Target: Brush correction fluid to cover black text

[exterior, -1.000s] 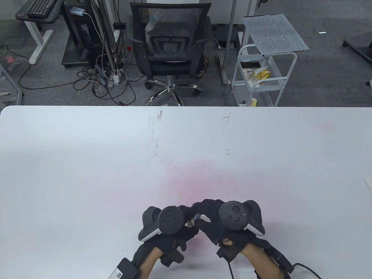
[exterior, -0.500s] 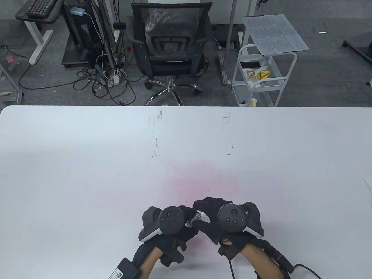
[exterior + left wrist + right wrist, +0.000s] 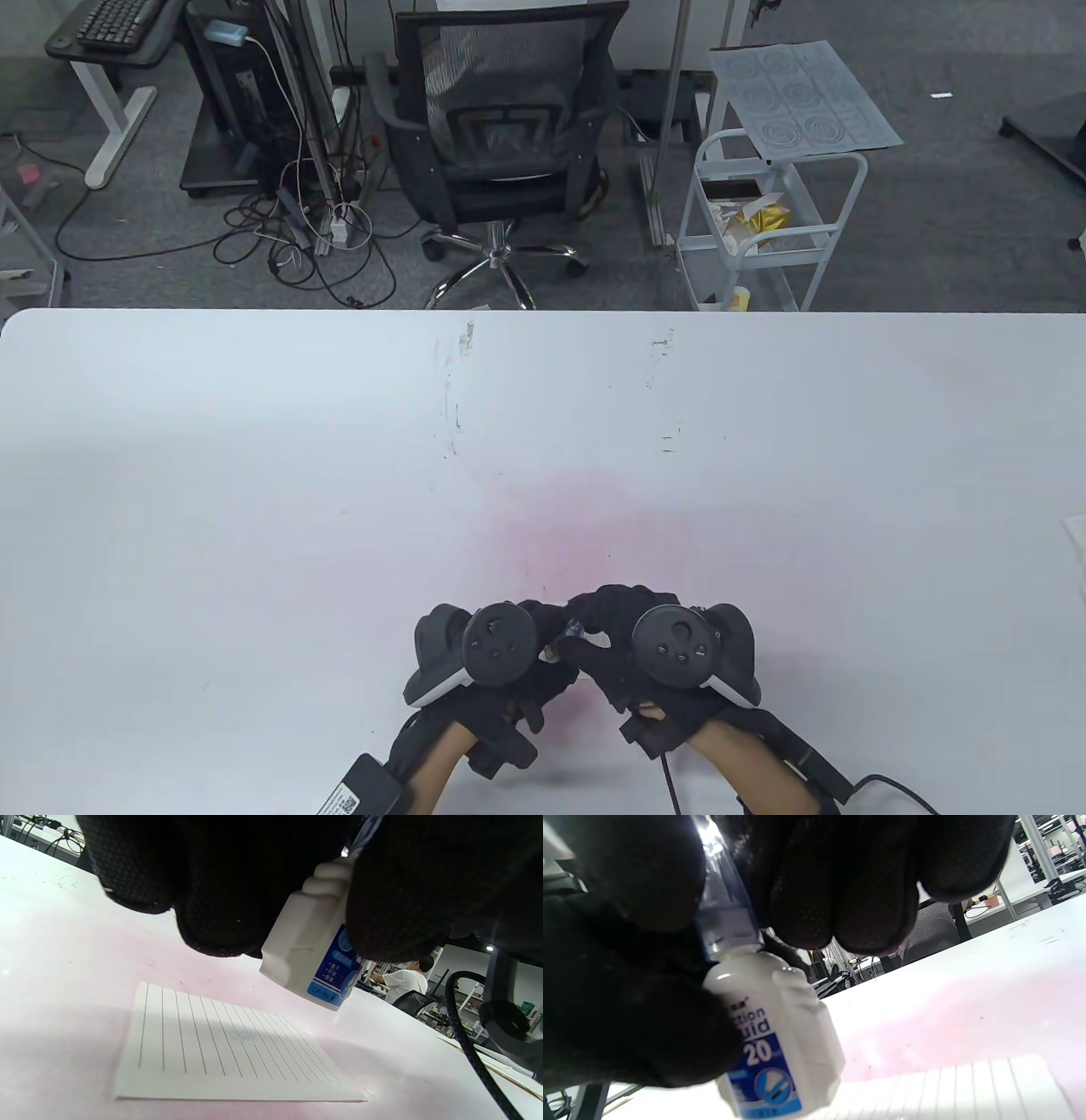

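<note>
**Cap back on, patch already wet**

While the left hand (image 3: 475, 654) grips the white body of the correction fluid bottle (image 3: 312, 955) with its fingers (image 3: 212, 899) wrapped round it, the bottle hangs tilted above the table (image 3: 254, 467), clear of the surface. Moving rightward, the bottle's translucent blue cap (image 3: 723, 921) sits pinched in the fingers (image 3: 840, 891) of the right hand (image 3: 670, 654), which has slid inward over the last second, so that the glimpse of bottle neck between the two trackers has narrowed to a sliver. My reading is that the cap is being seated or turned on the neck, though I cannot tell which way.

Below, the lined paper (image 3: 203, 1043) lies flat near the table's front edge, under the hands. A small glossy patch (image 3: 242, 1036) shows near its middle; no black text is visible there, which suggests the covering is done and the bottle is being closed.

Both hands work close to the near edge, with the paper directly beneath. Wide open tabletop runs to the left, ahead and to the right, and another sheet (image 3: 1076, 539) lies at the far right edge.
</note>
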`<state>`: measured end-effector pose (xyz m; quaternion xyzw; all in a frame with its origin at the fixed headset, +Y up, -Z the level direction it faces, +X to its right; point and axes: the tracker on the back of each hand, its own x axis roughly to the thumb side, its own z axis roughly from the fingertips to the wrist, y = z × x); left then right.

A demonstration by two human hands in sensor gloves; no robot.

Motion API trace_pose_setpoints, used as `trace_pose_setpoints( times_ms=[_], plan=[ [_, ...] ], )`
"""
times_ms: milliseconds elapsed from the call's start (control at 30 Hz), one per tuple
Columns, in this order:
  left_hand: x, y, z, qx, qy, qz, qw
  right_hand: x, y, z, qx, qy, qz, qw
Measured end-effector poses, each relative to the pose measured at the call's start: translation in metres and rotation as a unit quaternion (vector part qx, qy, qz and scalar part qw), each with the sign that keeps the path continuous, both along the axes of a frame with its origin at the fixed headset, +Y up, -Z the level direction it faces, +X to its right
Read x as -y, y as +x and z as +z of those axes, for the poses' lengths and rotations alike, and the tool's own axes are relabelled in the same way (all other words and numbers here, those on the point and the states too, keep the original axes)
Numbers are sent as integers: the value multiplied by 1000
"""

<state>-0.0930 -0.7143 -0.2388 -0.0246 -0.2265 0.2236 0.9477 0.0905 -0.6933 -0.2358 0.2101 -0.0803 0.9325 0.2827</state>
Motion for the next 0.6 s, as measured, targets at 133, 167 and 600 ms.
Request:
trace_pose_setpoints(
  times_ms=[133,167,600],
  plan=[
    [-2,-2,0,-4,-2,18,1000,7,-4,1,-2,-2,20,1000],
    [-2,-3,0,-6,2,13,1000,8,-4,2,0,8,19,1000],
    [0,-7,-1,-23,-6,0,1000,12,0,-7,35,27,25,999]
  ],
)
